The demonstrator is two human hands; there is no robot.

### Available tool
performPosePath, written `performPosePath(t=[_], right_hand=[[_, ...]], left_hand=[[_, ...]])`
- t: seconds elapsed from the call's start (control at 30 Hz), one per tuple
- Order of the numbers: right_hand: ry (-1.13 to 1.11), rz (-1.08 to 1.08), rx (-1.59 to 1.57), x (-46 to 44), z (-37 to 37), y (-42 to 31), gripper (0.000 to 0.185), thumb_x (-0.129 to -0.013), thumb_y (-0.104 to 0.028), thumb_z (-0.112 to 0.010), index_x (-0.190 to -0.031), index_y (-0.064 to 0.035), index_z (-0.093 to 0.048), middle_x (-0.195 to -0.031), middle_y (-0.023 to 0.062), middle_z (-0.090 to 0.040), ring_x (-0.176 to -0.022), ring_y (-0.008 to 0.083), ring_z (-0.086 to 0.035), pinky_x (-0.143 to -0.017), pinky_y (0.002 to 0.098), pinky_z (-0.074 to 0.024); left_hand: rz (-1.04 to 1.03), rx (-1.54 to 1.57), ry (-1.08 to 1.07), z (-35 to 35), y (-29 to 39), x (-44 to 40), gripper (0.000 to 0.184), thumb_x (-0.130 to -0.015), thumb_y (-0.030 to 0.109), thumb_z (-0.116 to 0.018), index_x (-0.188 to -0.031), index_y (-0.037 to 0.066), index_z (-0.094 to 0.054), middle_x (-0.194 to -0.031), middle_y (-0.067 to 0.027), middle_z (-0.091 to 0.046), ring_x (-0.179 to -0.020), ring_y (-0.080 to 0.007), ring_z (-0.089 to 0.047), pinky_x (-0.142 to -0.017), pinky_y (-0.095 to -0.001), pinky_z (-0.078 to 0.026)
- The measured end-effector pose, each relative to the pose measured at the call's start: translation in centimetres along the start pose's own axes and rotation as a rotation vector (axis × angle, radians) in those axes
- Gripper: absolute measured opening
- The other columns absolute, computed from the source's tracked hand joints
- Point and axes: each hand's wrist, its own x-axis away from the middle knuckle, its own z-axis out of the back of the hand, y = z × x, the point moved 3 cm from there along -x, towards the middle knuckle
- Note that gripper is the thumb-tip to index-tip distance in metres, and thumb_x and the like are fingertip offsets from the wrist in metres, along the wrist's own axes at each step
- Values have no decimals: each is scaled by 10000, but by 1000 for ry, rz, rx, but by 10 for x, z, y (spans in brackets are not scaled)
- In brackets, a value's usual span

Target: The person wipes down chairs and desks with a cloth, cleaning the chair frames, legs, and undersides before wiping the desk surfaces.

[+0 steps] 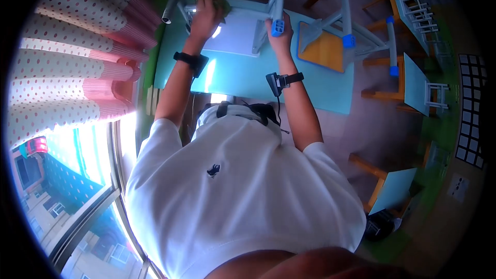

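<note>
On the light-blue table (248,85) a chair (279,1) lies upturned, its grey legs pointing up and its pale seat (232,36) flat against the tabletop. My right hand (281,33) is closed around one of its legs, just beside the blue end cap. At the far side, my left hand (205,16) presses a crumpled greenish-brown cloth (223,6) against the chair's frame. Part of that cloth is hidden under my fingers. A second upturned chair with an orange seat (328,51) lies to the right, its grey legs ending in blue caps.
A polka-dot curtain (77,64) and a bright window (77,175) are close on my left. Further tables (416,85) with upturned chairs (438,95) stand to the right. A smaller table (392,190) is at lower right, with a dark object (380,225) beside it.
</note>
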Motion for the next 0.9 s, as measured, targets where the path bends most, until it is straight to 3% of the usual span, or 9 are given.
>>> performPosePath(t=[0.13,0.23,0.37,0.47,0.63,0.7,0.73,0.8,0.9], right_hand=[[59,23,12,-1,3,-9,433,-855,-178,-658,-1246,-52,-520,-956,184,-682,-896,352,-681,-792,399,-542],[23,69,62,2,2,-9,326,-895,-142,-611,-1212,-79,-567,-960,199,-674,-904,354,-676,-770,400,-544],[59,51,55,4,0,-4,348,-885,-120,-592,-1232,-111,-569,-934,219,-669,-913,392,-652,-739,418,-546],[34,10,38,5,4,-12,367,-884,-126,-593,-1249,-111,-556,-914,221,-668,-883,402,-652,-720,420,-550],[42,36,36,5,4,-10,379,-874,-93,-543,-1252,-85,-537,-897,250,-650,-863,425,-644,-715,438,-544],[61,52,42,6,6,-9,359,-867,-79,-531,-1225,-58,-545,-858,256,-646,-831,428,-639,-708,441,-544],[89,16,56,5,2,-2,278,-887,-172,-620,-1155,-104,-592,-822,179,-668,-797,379,-664,-665,397,-541],[107,84,43,4,3,-3,274,-891,-174,-611,-1153,-97,-584,-827,183,-668,-799,378,-663,-675,394,-549],[71,114,86,4,2,1,329,-841,-75,-568,-1165,-27,-579,-801,246,-640,-780,425,-642,-664,443,-543]], left_hand=[[-219,28,-36,-9,12,-15,535,-903,171,-571,-1380,74,-349,-1287,-255,-446,-1070,-453,-548,-850,-462,-509],[-273,116,-379,-37,35,-16,637,-895,221,-591,-1452,201,-284,-1403,-254,-375,-1150,-440,-523,-951,-469,-458],[-389,254,-437,-72,50,-28,755,-896,263,-617,-1500,186,-171,-1390,-259,-402,-1198,-442,-489,-974,-457,-439],[-177,259,-642,-71,47,-34,747,-873,226,-636,-1490,220,-215,-1363,-246,-441,-1199,-429,-491,-978,-453,-431],[-364,80,-585,-65,14,-25,705,-823,131,-673,-1432,277,-348,-1353,-197,-474,-1171,-410,-524,-956,-434,-452],[-309,297,-569,-51,8,-28,713,-827,79,-678,-1440,220,-342,-1343,-162,-506,-1203,-363,-526,-991,-394,-440],[-120,460,-584,-50,-3,-31,732,-821,99,-701,-1447,167,-327,-1349,-153,-511,-1199,-342,-536,-998,-384,-436],[22,371,-495,-50,-26,-31,767,-809,145,-728,-1451,134,-308,-1353,-150,-513,-1181,-330,-551,-971,-388,-450],[-117,210,-563,-68,-23,-32,771,-767,210,-773,-1415,134,-363,-1236,-171,-592,-1099,-328,-603,-906,-395,-479]])
